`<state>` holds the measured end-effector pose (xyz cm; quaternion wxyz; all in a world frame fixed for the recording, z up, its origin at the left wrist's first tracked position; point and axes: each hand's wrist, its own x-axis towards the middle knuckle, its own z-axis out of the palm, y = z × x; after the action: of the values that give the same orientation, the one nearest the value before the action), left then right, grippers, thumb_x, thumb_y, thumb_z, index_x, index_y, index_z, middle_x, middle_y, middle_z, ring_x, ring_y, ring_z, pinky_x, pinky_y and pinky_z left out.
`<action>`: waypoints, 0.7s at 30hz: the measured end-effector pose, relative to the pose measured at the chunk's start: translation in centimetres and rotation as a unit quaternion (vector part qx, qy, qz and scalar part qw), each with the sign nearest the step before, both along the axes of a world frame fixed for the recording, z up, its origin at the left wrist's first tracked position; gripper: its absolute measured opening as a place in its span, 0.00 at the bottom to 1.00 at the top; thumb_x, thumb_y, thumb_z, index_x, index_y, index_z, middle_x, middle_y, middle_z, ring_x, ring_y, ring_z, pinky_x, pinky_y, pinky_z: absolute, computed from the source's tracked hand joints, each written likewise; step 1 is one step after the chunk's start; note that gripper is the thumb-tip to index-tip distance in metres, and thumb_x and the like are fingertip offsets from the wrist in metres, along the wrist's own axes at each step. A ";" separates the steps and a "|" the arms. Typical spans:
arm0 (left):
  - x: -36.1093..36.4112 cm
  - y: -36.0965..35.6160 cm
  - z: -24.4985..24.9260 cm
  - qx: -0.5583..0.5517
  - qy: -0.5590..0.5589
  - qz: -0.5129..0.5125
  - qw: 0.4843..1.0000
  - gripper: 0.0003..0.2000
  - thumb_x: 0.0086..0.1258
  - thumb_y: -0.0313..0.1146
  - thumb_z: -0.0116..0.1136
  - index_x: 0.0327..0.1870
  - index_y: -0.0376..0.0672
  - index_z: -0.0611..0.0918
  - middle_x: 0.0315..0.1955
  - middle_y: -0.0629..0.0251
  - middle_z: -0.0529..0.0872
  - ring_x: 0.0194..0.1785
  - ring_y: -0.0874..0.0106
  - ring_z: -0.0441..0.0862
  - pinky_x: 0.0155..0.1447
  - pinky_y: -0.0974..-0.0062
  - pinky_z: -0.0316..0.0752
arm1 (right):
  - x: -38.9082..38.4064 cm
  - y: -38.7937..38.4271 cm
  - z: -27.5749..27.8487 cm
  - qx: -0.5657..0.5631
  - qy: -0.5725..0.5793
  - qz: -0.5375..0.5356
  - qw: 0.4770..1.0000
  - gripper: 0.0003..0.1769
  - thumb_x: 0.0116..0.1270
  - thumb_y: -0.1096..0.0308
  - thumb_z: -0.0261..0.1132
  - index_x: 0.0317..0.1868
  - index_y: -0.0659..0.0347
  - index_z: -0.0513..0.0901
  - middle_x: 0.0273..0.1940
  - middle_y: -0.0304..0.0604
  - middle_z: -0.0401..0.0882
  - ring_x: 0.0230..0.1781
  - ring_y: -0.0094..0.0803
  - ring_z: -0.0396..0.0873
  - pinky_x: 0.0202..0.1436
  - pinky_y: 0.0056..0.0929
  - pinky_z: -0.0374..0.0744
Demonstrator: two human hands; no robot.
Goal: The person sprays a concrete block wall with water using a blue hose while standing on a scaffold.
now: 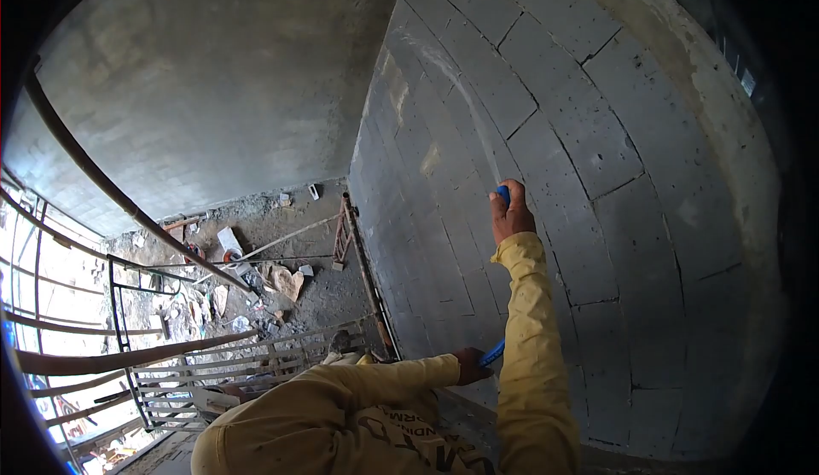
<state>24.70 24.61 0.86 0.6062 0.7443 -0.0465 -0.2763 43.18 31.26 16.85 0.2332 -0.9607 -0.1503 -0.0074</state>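
Note:
My right hand (514,212), raised in front of the block wall (589,245), is closed around the end of a blue hose (503,194). A thin stream of water (467,95) leaves the hose end and arcs up and left against the wall. Lower down, my left hand (472,366) grips the same hose, whose blue length shows again beside the right sleeve. The hose between the two hands is mostly hidden behind my right forearm. Dark joints run between the grey blocks.
A plastered wall (230,74) meets the block wall at a corner. Slatted scaffold boards (230,364) and metal frames (119,304) stand at lower left, crossed by long poles (111,185). Far below, rubble and torn paper bags (284,280) litter the floor.

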 end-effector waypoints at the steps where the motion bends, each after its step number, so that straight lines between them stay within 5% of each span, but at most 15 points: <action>1: -0.1 0.0 0.1 -0.004 0.004 0.004 1.000 0.22 0.60 0.51 0.56 0.43 0.39 0.81 0.37 0.48 0.83 0.44 0.53 0.81 0.51 0.59 0.73 | 0.1 -0.1 -0.3 -0.004 -0.004 0.001 1.000 0.19 0.67 0.51 0.52 0.55 0.45 0.64 0.43 0.51 0.81 0.43 0.55 0.79 0.43 0.46 0.77; 21: -1.2 -2.4 -1.5 -0.009 -0.037 -0.041 0.998 0.19 0.57 0.47 0.58 0.36 0.38 0.81 0.33 0.48 0.83 0.41 0.52 0.81 0.48 0.60 0.73 | 1.7 -5.3 -4.9 -0.080 0.046 -0.032 0.995 0.21 0.64 0.49 0.54 0.54 0.46 0.66 0.46 0.51 0.79 0.45 0.55 0.78 0.46 0.46 0.76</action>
<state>23.55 22.25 -0.62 0.5986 0.7462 -0.1022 -0.2729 44.86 25.91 11.96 0.1616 -0.9799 -0.1090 0.0415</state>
